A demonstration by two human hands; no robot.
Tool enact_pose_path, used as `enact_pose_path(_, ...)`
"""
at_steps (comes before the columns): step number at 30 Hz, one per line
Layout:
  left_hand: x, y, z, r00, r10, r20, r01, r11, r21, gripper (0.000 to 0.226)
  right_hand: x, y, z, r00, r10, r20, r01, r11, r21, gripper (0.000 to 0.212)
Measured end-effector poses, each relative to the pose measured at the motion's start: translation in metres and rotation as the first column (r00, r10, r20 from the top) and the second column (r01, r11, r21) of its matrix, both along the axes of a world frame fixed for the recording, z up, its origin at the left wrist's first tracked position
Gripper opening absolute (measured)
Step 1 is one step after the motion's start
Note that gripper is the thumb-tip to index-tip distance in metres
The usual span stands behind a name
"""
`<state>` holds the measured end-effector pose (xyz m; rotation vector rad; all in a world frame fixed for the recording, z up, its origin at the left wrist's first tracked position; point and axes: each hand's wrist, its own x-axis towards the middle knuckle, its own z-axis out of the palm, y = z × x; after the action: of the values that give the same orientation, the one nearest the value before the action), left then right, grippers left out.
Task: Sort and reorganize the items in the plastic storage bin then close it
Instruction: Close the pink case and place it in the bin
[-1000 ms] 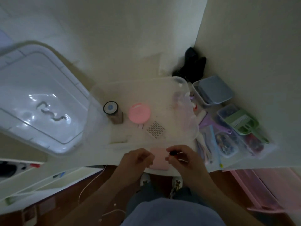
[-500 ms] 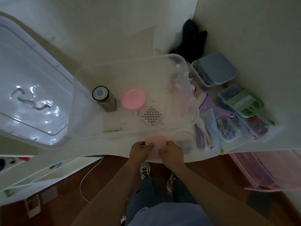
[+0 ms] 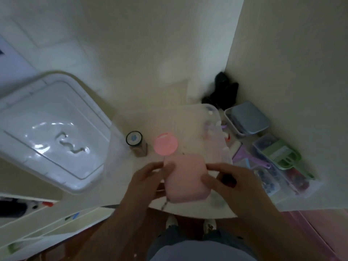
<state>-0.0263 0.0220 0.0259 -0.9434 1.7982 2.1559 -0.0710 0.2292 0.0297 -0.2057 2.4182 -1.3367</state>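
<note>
Bin open, lid set left — sorting underway. Left hand and right hand both grip pink pouch; next, place it inside.

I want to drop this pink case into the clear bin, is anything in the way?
Nothing visible blocks it. Both hands, left hand and right hand, hold the pink case over the near edge of the clear bin. The pink round lid and dark-capped jar sit farther back.

Lid left of bin; jar inside.
</note>
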Motion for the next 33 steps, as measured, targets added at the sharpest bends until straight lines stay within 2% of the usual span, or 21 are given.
enact_pose_path(3, -0.04, -0.016, 0.046, 0.996, 0.009, -0.091, -0.007, 1.0, 0.016, 0.031, -0.031, -0.013, 0.04, 0.984, -0.062, -0.169, 0.027, 0.979, -0.202, 0.037)
enact_pose_path(5, -0.067, -0.02, 0.072, 0.988, 0.057, -0.141, -0.05, 0.997, 0.052, 0.031, -0.047, -0.022, 0.061, 0.937, -0.147, -0.318, 0.066, 0.965, -0.253, 0.039)
enact_pose_path(8, -0.092, -0.02, 0.1, 0.965, 0.121, -0.233, -0.09, 0.986, 0.139, 0.028, -0.053, -0.04, 0.082, 0.809, -0.257, -0.528, 0.15, 0.96, -0.237, 0.038)
enact_pose_path(10, -0.1, -0.018, 0.113, 0.949, 0.13, -0.287, -0.088, 0.984, 0.155, 0.032, -0.049, -0.059, 0.09, 0.73, -0.256, -0.634, 0.188, 0.967, -0.174, 0.042)
enact_pose_path(12, -0.103, -0.013, 0.122, 0.938, 0.13, -0.322, -0.075, 0.982, 0.175, 0.037, -0.05, -0.075, 0.092, 0.664, -0.236, -0.71, 0.212, 0.969, -0.123, 0.042)
enact_pose_path(15, -0.104, -0.009, 0.131, 0.927, 0.173, -0.333, -0.081, 0.959, 0.273, 0.038, -0.06, -0.081, 0.092, 0.58, -0.293, -0.76, 0.273, 0.949, -0.158, 0.029)
enact_pose_path(20, -0.104, -0.01, 0.132, 0.93, 0.231, -0.287, -0.133, 0.937, 0.323, 0.031, -0.066, -0.068, 0.091, 0.595, -0.252, -0.763, 0.193, 0.967, -0.168, 0.01)
enact_pose_path(24, -0.102, -0.009, 0.129, 0.937, 0.172, -0.304, -0.105, 0.969, 0.225, 0.029, -0.061, -0.062, 0.094, 0.618, -0.155, -0.771, 0.106, 0.988, -0.114, 0.005)
enact_pose_path(27, -0.102, -0.015, 0.129, 0.943, 0.124, -0.309, -0.082, 0.986, 0.145, 0.025, -0.066, -0.045, 0.1, 0.682, -0.208, -0.701, 0.136, 0.978, -0.158, 0.007)
enact_pose_path(30, -0.1, -0.029, 0.132, 0.964, -0.014, -0.264, 0.029, 0.998, 0.053, 0.026, -0.09, -0.02, 0.105, 0.755, -0.283, -0.591, 0.187, 0.957, -0.22, 0.007)
enact_pose_path(33, -0.104, -0.038, 0.135, 0.972, -0.14, -0.188, 0.147, 0.989, 0.024, 0.036, -0.107, -0.015, 0.103, 0.873, -0.129, -0.47, -0.01, 0.96, -0.281, 0.009)
